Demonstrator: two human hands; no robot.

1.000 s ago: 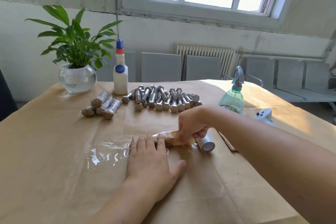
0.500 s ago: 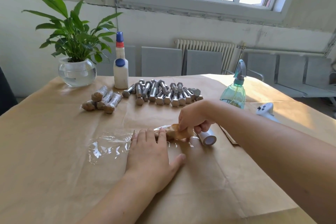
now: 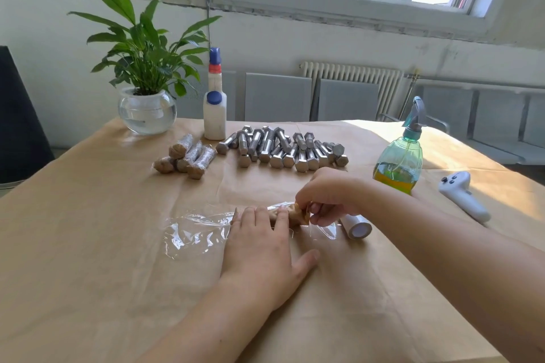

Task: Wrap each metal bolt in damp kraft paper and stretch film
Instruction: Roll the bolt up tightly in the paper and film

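At frame centre, a paper-wrapped bolt [image 3: 290, 213] is lain on a sheet of film [image 3: 194, 230] and is pinched at its right end by the curled fingers of the right hand [image 3: 327, 196]. The left hand [image 3: 259, 250] is laid flat, fingers straight, with fingertips pressed on the bolt. Bare bolts [image 3: 283, 149] and four wrapped bolts [image 3: 185, 158] are seen above centre; a film roll [image 3: 355, 225] is lain just right of the hands.

A: Anyone spot a label or brand name anywhere here?

B: Nope. The white bottle [image 3: 215, 115] has a bare side, the spray bottle [image 3: 398, 162] shows no print, and the white controller [image 3: 461, 194] is too small to make out any markings. Nothing readable at all.
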